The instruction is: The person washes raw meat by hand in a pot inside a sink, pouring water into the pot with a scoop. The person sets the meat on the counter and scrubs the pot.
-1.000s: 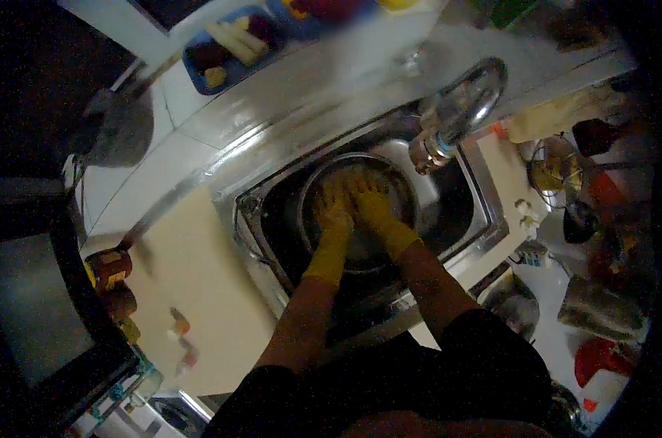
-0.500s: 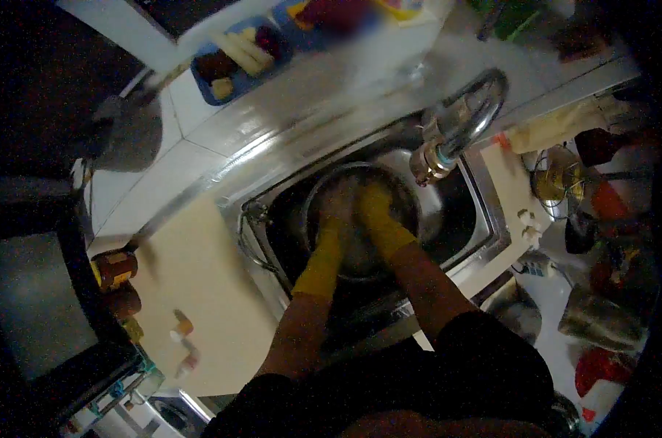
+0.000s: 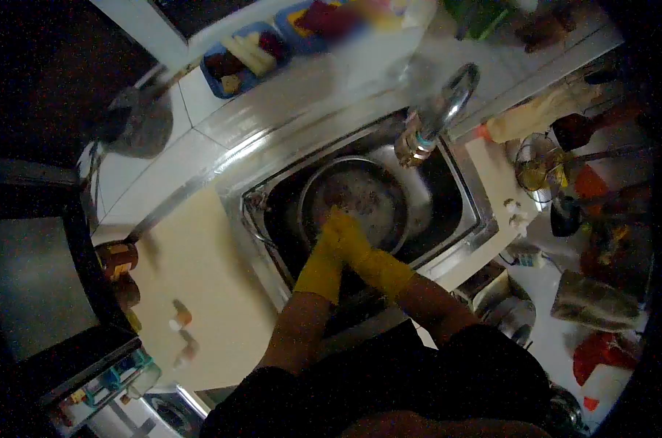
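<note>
Yellow-gloved, the left hand (image 3: pixel 329 237) and right hand (image 3: pixel 356 245) meet over the near side of a round metal basin (image 3: pixel 388 197) in the sink (image 3: pixel 423 212); whether their fingers (image 3: pixel 335 221) grip or rest loose is unclear.

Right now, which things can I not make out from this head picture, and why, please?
Left hand and right hand: head view; they overlap, so anything in their grip is hidden.
Pan: head view; hands hide part of its near rim.
Red item: head view; partly blurred.
Green item: head view; cut by top edge.
Jar: head view; too small to read.
</note>
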The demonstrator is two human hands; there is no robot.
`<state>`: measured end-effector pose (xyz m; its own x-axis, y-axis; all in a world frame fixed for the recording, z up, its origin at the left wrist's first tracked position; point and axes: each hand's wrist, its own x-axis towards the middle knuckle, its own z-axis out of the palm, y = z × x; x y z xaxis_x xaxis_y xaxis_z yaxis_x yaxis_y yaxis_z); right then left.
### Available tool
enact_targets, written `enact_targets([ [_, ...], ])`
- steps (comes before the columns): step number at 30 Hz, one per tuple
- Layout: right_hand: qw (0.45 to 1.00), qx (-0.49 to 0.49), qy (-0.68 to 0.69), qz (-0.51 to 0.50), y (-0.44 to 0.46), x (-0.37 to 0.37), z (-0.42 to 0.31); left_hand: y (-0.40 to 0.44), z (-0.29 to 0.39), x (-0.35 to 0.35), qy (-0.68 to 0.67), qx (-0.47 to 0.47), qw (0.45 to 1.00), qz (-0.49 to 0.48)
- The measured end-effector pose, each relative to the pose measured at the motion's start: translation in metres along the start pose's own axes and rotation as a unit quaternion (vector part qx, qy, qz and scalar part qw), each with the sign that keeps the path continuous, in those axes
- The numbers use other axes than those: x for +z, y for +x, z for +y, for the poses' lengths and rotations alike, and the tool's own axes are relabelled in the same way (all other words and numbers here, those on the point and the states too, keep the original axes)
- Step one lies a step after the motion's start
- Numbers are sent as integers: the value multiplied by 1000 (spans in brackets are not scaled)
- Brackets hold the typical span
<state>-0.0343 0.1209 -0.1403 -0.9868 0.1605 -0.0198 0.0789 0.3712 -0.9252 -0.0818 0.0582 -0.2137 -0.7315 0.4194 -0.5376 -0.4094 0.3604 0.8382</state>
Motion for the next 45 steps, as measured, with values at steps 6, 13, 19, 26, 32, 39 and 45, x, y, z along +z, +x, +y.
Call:
enact_targets([
  [6, 978, 150, -146, 25, 31, -14, 110, 12, 26, 8, 210, 251, 945, 13],
  [13, 966, 74, -249, 2, 20, -37, 114, -19, 19, 11, 72, -116, 990, 33],
  [19, 902, 34, -415, -116, 52, -78, 78, 45, 12, 16, 24, -95, 991, 94],
  [26, 944, 172, -280, -21, 64, -54, 122, 41, 11, 4, -100, -114, 988, 43],
  [32, 983, 178, -14, 37, 23, -13, 83, 20, 28, -11, -246, -123, 960, -50],
  [39, 986, -7, -131, 99, -12, -8, -70, -32, 10, -12, -289, -147, 946, -23],
  [45, 956, 138, -251, 66, 12, 17, -7, -16, 29, 5, -249, -101, 963, -2],
])
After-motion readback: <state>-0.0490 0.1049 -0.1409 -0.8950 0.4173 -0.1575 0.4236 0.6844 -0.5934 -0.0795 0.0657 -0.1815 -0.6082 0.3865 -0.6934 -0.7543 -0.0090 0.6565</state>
